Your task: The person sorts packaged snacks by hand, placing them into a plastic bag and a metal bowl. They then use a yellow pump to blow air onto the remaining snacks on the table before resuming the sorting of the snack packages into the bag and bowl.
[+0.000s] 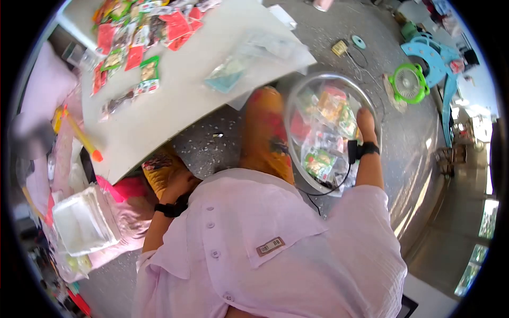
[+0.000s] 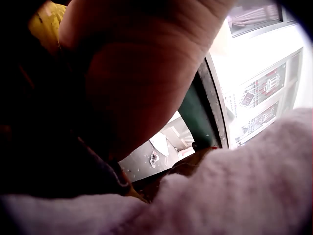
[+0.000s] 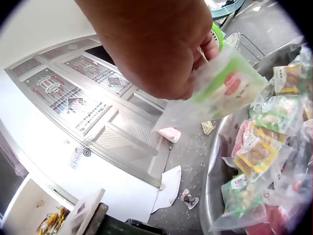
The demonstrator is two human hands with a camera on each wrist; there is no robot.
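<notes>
A wide metal bowl (image 1: pixel 318 77) full of snack packets (image 1: pixel 323 132) stands on the floor beside my right leg. My right hand (image 1: pixel 366 121) is over the bowl's right side. In the right wrist view the right hand (image 3: pixel 161 54) pinches a clear packet (image 3: pixel 220 90) with green and white contents above the bowl (image 3: pixel 215 166). More packets (image 3: pixel 254 156) lie heaped below it. My left hand (image 1: pixel 177 183) rests on my left knee, on yellow patterned cloth (image 1: pixel 159 167), and holds nothing. The left wrist view is filled by the left hand (image 2: pixel 142 68) up close.
A white table (image 1: pixel 175 100) ahead carries several red and green packets (image 1: pixel 143 32) and clear bags (image 1: pixel 254 58). A green fan (image 1: pixel 408 82) and a blue stool (image 1: pixel 435 58) stand beyond the bowl. A stack of white trays (image 1: pixel 85 220) sits at my left.
</notes>
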